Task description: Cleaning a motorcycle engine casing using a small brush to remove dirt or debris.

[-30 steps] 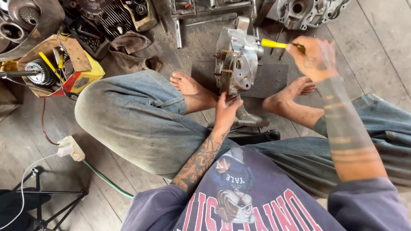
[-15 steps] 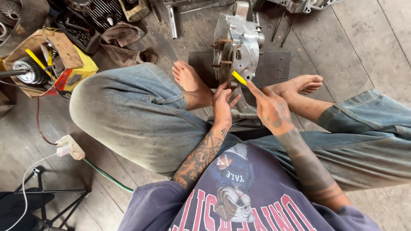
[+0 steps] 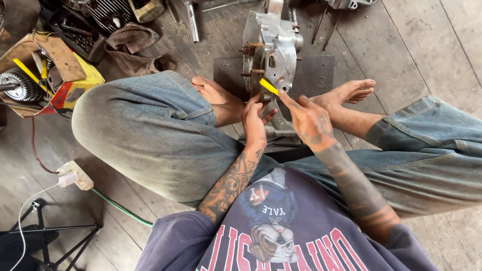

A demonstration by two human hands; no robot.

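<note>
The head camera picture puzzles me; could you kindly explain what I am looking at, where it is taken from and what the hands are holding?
There is no machine here: a person sits on a wooden floor, and a camera worn on the head looks down over the knees and bare feet. So the single view is the person's own.

Between the feet, a grey metal engine casing stands upright on a dark mat. The right hand holds a yellow-handled tool whose end is at the casing's lower part. The left hand rests at the casing's base, beside the tool.

To the left lie a cardboard box with a toothed gear, a brown rag and a white power strip. More metal parts lie along the top edge.
</note>
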